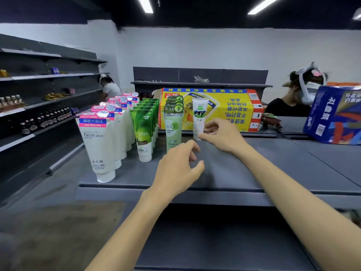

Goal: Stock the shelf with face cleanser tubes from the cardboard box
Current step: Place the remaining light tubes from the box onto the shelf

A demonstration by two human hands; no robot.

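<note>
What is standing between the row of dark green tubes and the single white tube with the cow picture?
In the head view, a row of pale green seaweed tubes stands between the dark green tubes and the white cow tube.
</note>
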